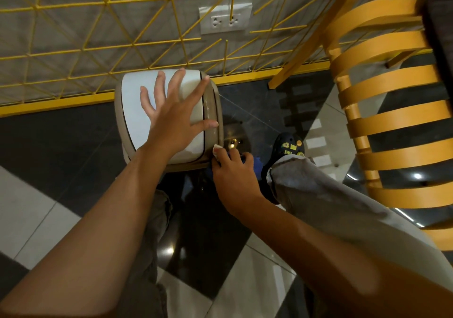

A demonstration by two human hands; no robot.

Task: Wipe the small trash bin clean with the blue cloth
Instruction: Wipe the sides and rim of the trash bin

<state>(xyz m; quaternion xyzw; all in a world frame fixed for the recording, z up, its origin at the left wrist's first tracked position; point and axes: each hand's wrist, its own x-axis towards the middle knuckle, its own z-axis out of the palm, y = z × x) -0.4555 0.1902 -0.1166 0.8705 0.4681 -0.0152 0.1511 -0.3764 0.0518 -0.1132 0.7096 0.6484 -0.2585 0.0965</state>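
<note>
Five left fingers [159, 89] spread wide, left hand [171, 119] flat on the bin [137, 101] lid, likely bracing it. Right hand [232, 173] curled on the blue cloth [256, 168], pressing it at the bin's near right corner. Bin on the floor [61, 131] by the yellow grid [98, 23].

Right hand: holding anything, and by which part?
Right hand grips the bunched blue cloth, mostly hidden beneath the fingers, against the lower rim of the small beige-and-white trash bin.

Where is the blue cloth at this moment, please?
In the head view it sits low centre, bunched under the right hand against the trash bin's lower right corner, beside the black shoe.
</note>
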